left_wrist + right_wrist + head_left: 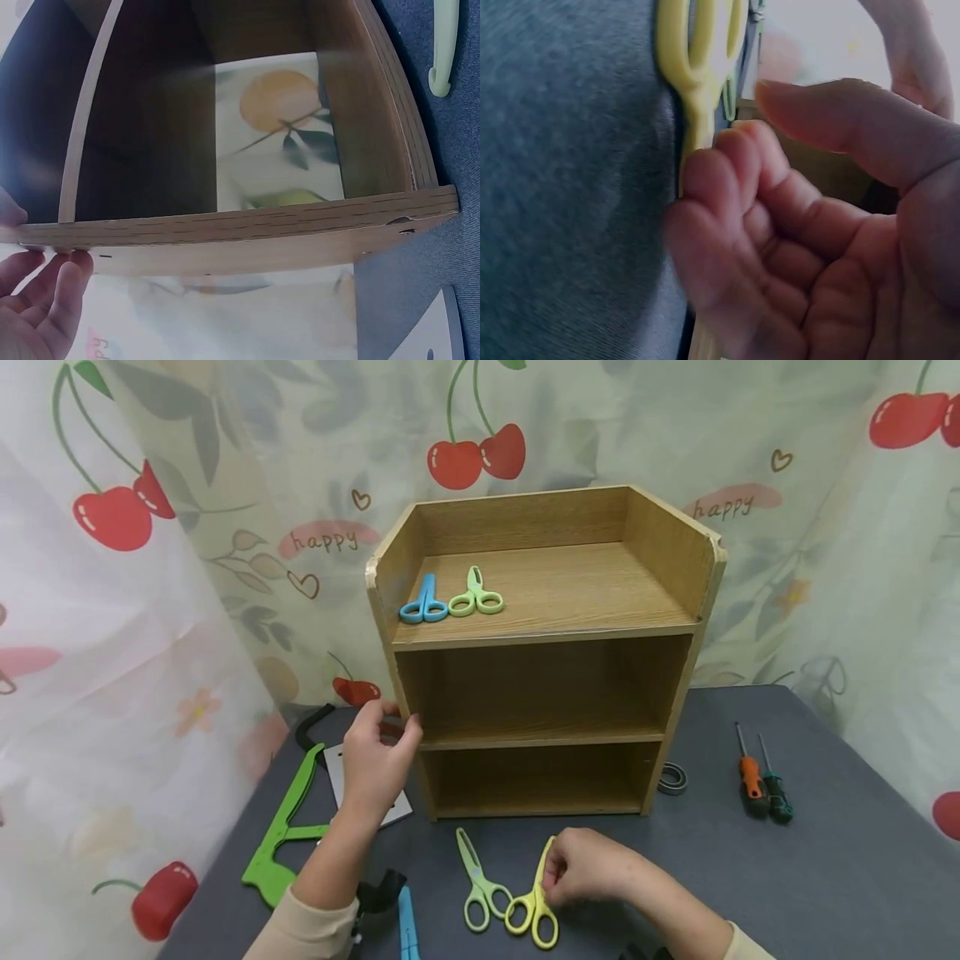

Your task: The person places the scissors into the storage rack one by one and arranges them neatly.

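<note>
A small wooden shelf stands upright on the table. My left hand is at its left side; in the left wrist view the thumb and fingers grip the edge of the side board. Yellow scissors lie on the table in front of the shelf. Beside their blades is my right hand, its fingertips bent against the scissors, the thumb apart from them. Green scissors lie just left of the yellow ones. On the top shelf are blue scissors and light green scissors.
At the left lie a green-handled saw and a white plate, partly behind my arm. A blue thing shows at the bottom edge. A dark ring-shaped roll, an orange screwdriver and a teal screwdriver lie right.
</note>
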Demonstrator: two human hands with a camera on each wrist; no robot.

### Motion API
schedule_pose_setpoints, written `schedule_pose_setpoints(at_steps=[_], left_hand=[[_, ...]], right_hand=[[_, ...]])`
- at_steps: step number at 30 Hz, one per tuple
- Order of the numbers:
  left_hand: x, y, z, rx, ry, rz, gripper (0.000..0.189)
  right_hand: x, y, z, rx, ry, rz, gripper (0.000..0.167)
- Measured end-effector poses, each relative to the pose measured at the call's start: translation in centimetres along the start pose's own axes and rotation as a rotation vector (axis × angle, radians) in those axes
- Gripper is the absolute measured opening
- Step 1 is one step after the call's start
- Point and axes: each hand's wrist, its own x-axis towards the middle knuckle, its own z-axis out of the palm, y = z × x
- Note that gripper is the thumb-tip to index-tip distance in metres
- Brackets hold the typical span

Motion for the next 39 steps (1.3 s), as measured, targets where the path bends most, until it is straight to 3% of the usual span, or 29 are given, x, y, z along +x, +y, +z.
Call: schedule_pose_setpoints(at_steps=[5,12,21,30,39], left_hand=[[-0.1,0.0,0.0,0.005,0.001,-0.002,0.017],[0.0,-0.1,0.0,0.004,0.008,0.010,0.017],[-0.1,-0.3,0.2,0.003,0.010,0.021,0.017],[-0.2,-0.3,0.2,0.013,0.012,0.018,0.016],[-0.2,-0.4,0.3,0.016,0.019,0.033,0.016]], right_hand=[[-0.2,0.0,0.9,-0.092,0.035,0.073,0.021],[-0.2,-0.6,2.1,-0.235,0.104,0.100,0.029],[-0.7,-1.3,3.0,-0.390,0.161,0.144,0.025],[-2.1,-3.2,1.2,-0.307,0.174,0.058,0.031],[-4.7,-4.8,-1.6,-0.231,0.216,-0.010,0.021]])
